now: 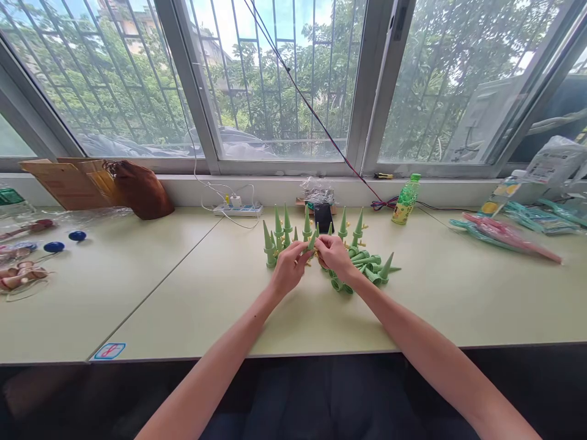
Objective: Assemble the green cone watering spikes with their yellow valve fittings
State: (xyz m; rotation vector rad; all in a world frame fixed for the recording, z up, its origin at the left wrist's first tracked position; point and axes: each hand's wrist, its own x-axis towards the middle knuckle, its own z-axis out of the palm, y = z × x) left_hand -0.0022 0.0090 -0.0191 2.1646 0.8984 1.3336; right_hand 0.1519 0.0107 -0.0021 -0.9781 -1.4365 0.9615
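Note:
Both my hands meet over the middle of the pale green table (183,293). My left hand (288,266) is closed round a green cone-shaped spike (312,240), its tip pointing up and away. My right hand (334,255) pinches at the same spike, at a small yellowish part on it. Several more green spikes stand upright (277,229) just beyond my hands. Others lie in a loose heap (369,266) to the right of my right wrist.
A black phone (323,217) lies behind the spikes, a white power strip (238,209) to its left. A green bottle (406,198) stands at the back right. A brown pouch (140,189) and cardboard (68,180) sit at the back left; plastic packets (509,235) lie at the right.

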